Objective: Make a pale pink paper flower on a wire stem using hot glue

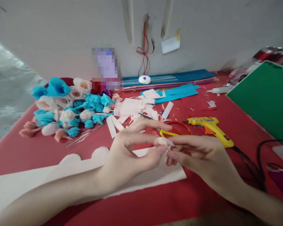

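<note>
Both my hands meet over the red table [155, 204], pinching one small pale pink paper piece [164, 141] between their fingertips. My left hand [129, 150] grips it with thumb and fingers, the index finger stretched out above. My right hand [198, 153] holds the other side, fingers pressed together. Beneath them lies a long pale pink paper sheet [37, 179] with a scalloped edge. Just behind my hands lie scissors with yellow and orange handles [174, 128] and a yellow glue gun [212, 127].
A heap of blue and pink paper flowers [68, 106] sits at the left. Cut pink strips [132, 110] and blue paper sheets [176, 92] lie further back. A green board [266, 97] stands at the right, with black cables [256, 163] near it.
</note>
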{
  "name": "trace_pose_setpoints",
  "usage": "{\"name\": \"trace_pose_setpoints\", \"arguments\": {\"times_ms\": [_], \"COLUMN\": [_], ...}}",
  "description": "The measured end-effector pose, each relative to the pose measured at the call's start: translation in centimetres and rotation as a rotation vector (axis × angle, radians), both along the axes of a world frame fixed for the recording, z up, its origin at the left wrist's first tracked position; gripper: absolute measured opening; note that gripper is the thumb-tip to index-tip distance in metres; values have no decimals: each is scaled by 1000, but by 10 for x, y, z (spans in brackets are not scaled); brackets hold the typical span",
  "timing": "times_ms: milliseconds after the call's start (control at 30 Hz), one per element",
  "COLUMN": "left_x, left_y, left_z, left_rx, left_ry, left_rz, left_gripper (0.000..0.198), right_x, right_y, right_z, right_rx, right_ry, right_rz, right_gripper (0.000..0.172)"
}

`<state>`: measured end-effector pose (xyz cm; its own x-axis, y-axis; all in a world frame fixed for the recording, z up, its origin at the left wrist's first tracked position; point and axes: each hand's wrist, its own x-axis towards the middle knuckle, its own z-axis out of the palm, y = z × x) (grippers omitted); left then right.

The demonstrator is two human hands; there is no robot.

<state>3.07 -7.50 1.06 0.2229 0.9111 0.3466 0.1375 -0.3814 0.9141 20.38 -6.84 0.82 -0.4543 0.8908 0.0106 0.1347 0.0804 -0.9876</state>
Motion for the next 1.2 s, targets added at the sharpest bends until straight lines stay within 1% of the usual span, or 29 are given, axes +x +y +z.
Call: {"name": "trace_pose_setpoints", "arguments": {"times_ms": [133, 233, 300, 433, 500, 567, 633, 700, 833, 933, 1067, 1200], "left_x": [0, 0, 0, -2, -3, -4, -4, -3, -2, -2, -3, -2], "left_y": [-1, 0, 0, 2, 4, 6, 7, 8, 7, 5, 6, 6], "left_z": [-1, 0, 0, 0, -3, -8, -12, -15, -14, -12, -13, -14], "left_rx": [-48, -46, -54, -129, -165, -184, -178, -175, -178, -152, -138, -148], "left_ry": [-17, -24, -32, -20, -89, -204, -273, -262, -214, -207, -217, -223], "left_rz": [-6, -13, -9, -60, -105, -102, -71, -67, -115, -110, -118, -127], "left_gripper": [18, 18, 17, 11, 19, 27, 23, 17, 12, 10, 12, 12], "right_x": [0, 0, 0, 0, 1, 2, 2, 2, 2, 2, 1, 1], "right_y": [-1, 0, 1, 3, 3, 3, 3, 3, 3, 2, 1, 0], "right_z": [2, 3, 3, 3, 2, 2, 1, 0, 0, 1, 1, 0], "right_rx": [-21, -24, -19, -68, -110, -150, -184, -207, -191, -181, -131, -92], "right_ry": [26, -9, -21, 27, 69, 115, 152, 166, 172, 164, 140, 131], "right_rz": [8, 21, 39, 37, 21, 11, 8, 6, 23, 36, 23, 38], "right_gripper": [14, 9, 12, 10, 7, 6, 7, 7, 6, 6, 6, 8]}}
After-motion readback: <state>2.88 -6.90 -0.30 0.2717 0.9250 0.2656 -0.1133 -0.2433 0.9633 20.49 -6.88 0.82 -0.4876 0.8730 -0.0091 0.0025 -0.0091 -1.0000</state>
